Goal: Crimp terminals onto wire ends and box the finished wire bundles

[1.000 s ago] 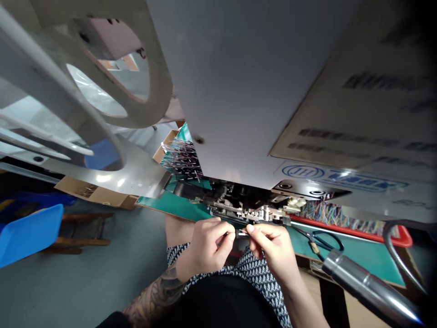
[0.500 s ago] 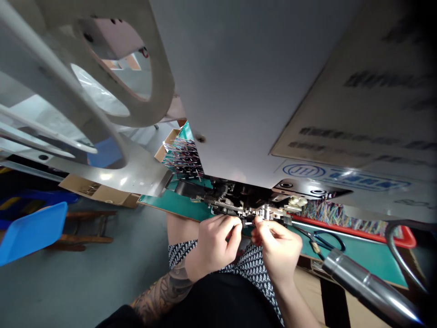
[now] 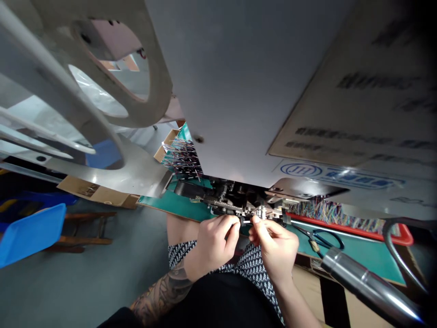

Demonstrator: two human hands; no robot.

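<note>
At the front of a large grey machine [image 3: 218, 91], both my hands work close together beside its dark metal mechanism [image 3: 223, 202]. My left hand [image 3: 216, 239] is closed in a pinch near the mechanism's front edge; what its fingertips hold is hidden. Thumb and forefinger of my right hand [image 3: 276, 243] are pinched just right of it, at the end of a thin white piece [image 3: 246, 222]. That piece lies in the narrow gap between the two hands. Its full length and exact kind are too small to make out.
A red tray [image 3: 406, 236] of many coloured wires stands on the green tabletop [image 3: 372, 262] at right. Near it are scissors [image 3: 316, 241] and a metal tube [image 3: 368, 282]. More wires [image 3: 182, 157] lie behind left. A blue stool-like surface [image 3: 32, 234] is at far left.
The whole view has shifted slightly. Both hands keep nearly the same pinched pose at the mechanism, with the right fingertips a touch further left in the picture.
</note>
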